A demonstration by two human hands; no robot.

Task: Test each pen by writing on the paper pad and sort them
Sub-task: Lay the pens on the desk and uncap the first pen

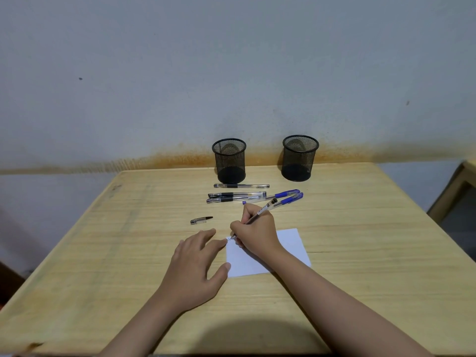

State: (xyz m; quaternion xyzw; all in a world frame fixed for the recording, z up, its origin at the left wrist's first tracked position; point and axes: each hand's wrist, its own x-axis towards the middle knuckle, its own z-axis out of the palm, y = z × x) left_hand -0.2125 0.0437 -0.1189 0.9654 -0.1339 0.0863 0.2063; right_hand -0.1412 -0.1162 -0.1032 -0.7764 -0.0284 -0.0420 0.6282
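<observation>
My right hand [257, 231] grips a clear pen [265, 208] and presses its tip onto the top left corner of the white paper pad [293, 243], where a small ink mark shows. Flat on the table lies my left hand [198, 264], its fingertips touching the pad's left edge. A loose pen cap [201, 220] rests left of my right hand. Three black-grip pens [235, 194] lie in a row behind, with two blue-capped pens [286, 195] beside them to the right.
Two black mesh pen cups, one on the left [229, 161] and one on the right [299, 158], stand at the back of the wooden table [103, 253] against a grey wall. Another piece of wooden furniture [461, 191] sits at the right.
</observation>
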